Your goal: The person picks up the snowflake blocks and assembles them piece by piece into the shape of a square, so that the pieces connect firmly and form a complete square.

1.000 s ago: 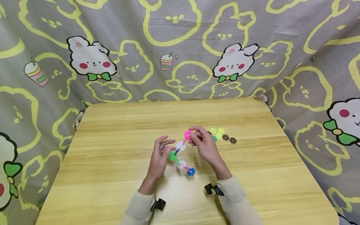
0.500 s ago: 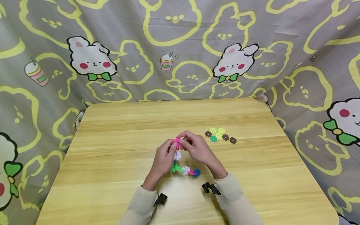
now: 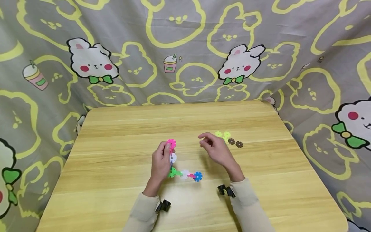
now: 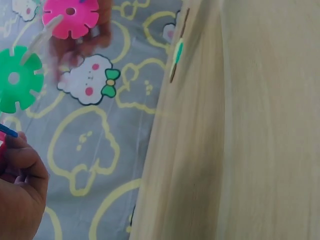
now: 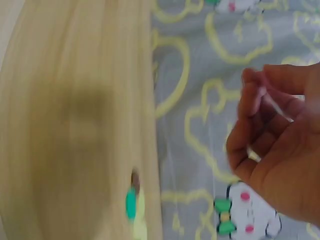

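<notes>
A chain of snowflake discs hangs from my left hand (image 3: pixel 160 164), which pinches it near the pink disc (image 3: pixel 171 143) at its top. Below the pink one follow a white disc (image 3: pixel 173 157) and a green disc (image 3: pixel 172 172). From there the chain bends right through another white disc (image 3: pixel 185 175) to a blue disc (image 3: pixel 198 176). My right hand (image 3: pixel 215 149) is apart from the chain, fingers loosely curled and nothing in them. It is nearest the loose snowflake discs, yellow (image 3: pixel 227 134) and brown (image 3: pixel 231 141). In the right wrist view a teal disc (image 5: pixel 131 202) shows among them.
The wood-grain table (image 3: pixel 116 193) has rounded corners. A grey curtain (image 3: pixel 197 29) with yellow outlines and rabbit faces surrounds its back and sides. Black wrist straps sit at both sleeves.
Both hands met at the pink disc half a second ago. Now the right hand has let go and moved right toward the loose discs, while the left has shifted left with the chain.
</notes>
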`<state>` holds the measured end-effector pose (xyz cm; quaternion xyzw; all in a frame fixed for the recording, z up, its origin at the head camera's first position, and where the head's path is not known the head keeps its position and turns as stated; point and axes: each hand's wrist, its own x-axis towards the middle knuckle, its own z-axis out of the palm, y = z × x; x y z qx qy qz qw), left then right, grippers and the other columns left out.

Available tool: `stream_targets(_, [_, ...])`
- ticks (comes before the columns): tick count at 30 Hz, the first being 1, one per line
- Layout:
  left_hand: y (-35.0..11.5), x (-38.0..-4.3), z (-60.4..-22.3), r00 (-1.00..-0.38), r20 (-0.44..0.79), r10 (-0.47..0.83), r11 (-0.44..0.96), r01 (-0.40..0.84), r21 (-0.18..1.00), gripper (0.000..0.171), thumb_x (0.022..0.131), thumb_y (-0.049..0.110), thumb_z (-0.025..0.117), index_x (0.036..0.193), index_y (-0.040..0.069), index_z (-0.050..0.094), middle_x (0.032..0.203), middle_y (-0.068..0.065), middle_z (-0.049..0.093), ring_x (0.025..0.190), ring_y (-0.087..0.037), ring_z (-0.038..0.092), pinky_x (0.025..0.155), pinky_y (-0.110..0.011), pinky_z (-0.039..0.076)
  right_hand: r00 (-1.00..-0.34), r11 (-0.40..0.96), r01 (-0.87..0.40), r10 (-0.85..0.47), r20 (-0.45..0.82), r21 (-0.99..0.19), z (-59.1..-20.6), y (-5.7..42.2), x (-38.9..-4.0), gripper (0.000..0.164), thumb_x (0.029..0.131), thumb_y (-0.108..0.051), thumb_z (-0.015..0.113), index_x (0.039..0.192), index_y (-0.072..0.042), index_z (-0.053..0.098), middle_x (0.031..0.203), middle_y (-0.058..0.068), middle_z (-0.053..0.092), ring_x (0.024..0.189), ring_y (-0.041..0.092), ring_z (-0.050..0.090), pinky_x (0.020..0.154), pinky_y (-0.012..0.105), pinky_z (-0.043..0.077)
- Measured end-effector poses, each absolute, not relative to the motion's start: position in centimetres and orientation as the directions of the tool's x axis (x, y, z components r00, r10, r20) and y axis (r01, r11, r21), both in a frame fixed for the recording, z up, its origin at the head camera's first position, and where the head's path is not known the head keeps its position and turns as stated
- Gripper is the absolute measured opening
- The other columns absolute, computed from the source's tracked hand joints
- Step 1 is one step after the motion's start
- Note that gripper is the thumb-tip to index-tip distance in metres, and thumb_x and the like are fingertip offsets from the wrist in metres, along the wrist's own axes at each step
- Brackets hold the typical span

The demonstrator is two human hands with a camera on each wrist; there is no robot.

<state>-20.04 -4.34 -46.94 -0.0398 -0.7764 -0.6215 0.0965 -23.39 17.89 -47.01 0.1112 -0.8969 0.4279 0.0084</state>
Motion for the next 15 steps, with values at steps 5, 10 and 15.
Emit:
stream_targets(5, [-4.8,-19.5,-45.7,-0.982,0.178,-0.068,0.194,0.162,0.968,0.026,0.104,0.013,0.04,0.098,-0.004,0.058,0.081,-0.017,0.06,0.062,-0.008,0.046,0.055,-0.018,0.04,-0.993,0.803,-0.118,-0.109,0.05,-0.584,-48.5,20.8,-24.1,0.027,0.095,-0.018,0.059,0.119,-0.01,0.065,0.096,0.005,0.065,0.083,0.018,0.06,0.071,0.032,0.048])
stream_targets(10, [-5.1,-19.5,-45.9,-0.983,0.171,-0.074,0.179,0.155,0.972,0.027,0.105,0.014,0.04,0.099,-0.005,0.058,0.083,-0.02,0.061,0.064,-0.01,0.047,0.056,-0.017,0.04,-0.996,0.866,-0.043,-0.077,-0.048,-0.498,-49.9,22.6,-24.5,0.036,0.095,-0.019,0.059,0.129,-0.007,0.059,0.108,0.014,0.058,0.089,0.025,0.056,0.073,0.036,0.046])
stream_targets(15, [-5.3,-19.5,-46.1,-0.984,0.158,-0.081,0.175,0.142,0.974,0.027,0.105,0.014,0.039,0.1,-0.003,0.059,0.084,-0.018,0.06,0.064,-0.009,0.048,0.057,-0.017,0.04,-0.986,0.885,0.025,-0.056,-0.16,-0.464,-50.7,23.2,-24.6,0.046,0.095,-0.021,0.057,0.139,-0.009,0.051,0.108,0.015,0.051,0.08,0.023,0.047,0.065,0.031,0.04])
